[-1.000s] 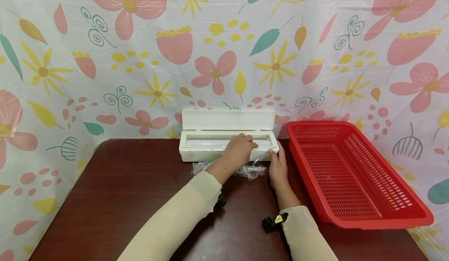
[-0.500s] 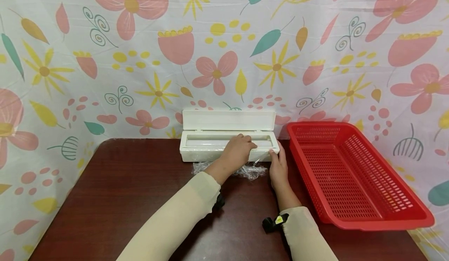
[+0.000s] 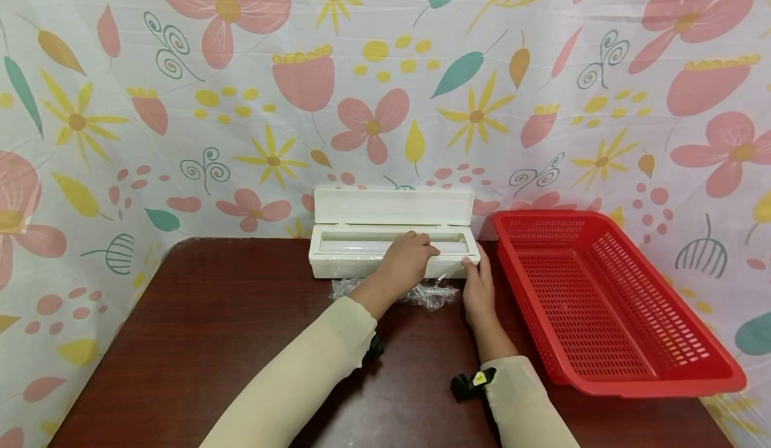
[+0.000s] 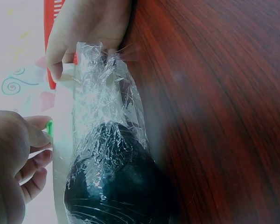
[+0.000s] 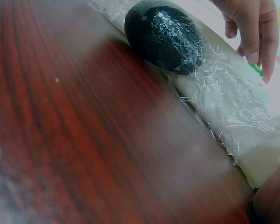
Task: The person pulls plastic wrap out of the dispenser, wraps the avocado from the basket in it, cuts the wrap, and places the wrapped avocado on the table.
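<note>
A white cling film dispenser (image 3: 330, 267) stands at the back of the table, its lid (image 3: 393, 207) raised. Inside it lies a film roll (image 3: 355, 246). My left hand (image 3: 403, 262) is over the front rim, and in the left wrist view its thumb and finger pinch a small green slide cutter (image 4: 49, 129). With the thumb in front and fingers along the side, my right hand (image 3: 479, 295) grips the dispenser's right end. Crumpled cling film (image 3: 432, 295) hangs down the front. It covers a dark, glossy, rounded object (image 5: 161, 37), which my left arm hides in the head view.
A red plastic basket (image 3: 602, 314) with slotted walls stands to the right, close beside my right hand. A floral-printed cloth (image 3: 373, 46) hangs right behind the dispenser. The dark wooden table (image 3: 199, 321) extends to the left and in front.
The head view has shifted very slightly. Both hands keep their places on the dispenser, and nothing else visibly moves.
</note>
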{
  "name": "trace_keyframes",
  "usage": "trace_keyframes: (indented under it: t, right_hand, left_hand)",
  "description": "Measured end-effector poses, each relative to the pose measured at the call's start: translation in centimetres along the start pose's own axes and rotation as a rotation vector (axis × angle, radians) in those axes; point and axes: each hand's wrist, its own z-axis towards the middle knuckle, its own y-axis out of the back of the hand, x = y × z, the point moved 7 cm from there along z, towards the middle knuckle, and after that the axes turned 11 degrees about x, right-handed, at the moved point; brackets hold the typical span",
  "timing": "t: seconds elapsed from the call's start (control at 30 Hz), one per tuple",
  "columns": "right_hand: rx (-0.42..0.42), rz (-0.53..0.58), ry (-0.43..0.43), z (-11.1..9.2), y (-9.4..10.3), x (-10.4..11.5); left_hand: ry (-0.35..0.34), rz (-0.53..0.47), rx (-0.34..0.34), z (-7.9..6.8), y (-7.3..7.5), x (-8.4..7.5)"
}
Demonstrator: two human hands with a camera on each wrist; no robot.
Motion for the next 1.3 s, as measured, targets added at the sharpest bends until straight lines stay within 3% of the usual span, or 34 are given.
trace_keyframes:
  t: [1.3]
  right_hand:
    - [0.005,0.02,0.008,0.11,0.0,-0.17]
  left_hand:
    - [-0.001,-0.022,-0.013,-0.94,-0.24,1.0]
